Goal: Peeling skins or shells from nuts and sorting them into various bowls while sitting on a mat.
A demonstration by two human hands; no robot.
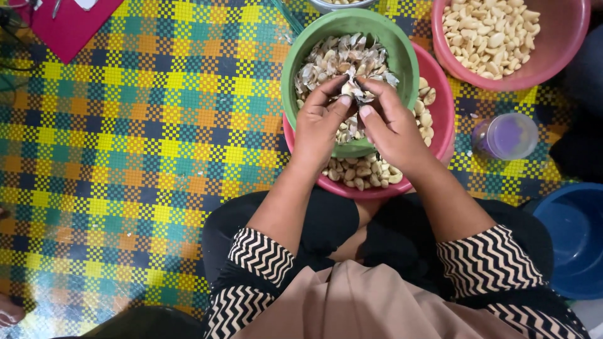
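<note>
My left hand [320, 122] and my right hand [392, 125] meet over a green bowl [402, 59] of papery garlic skins. Both pinch one garlic clove [353, 89] with loose skin between the fingertips. The green bowl rests inside a pink bowl [445, 113] that holds garlic cloves [359, 172], visible at its near and right sides. My forearms, in zigzag black-and-white cuffs, reach up from my lap.
A second pink bowl [559, 50] of peeled cloves stands at the top right. A small purple cup [507, 135] sits right of the hands, a blue basin [575, 238] at the right edge. A red flat item [69, 25] lies top left on the chequered woven mat [125, 157].
</note>
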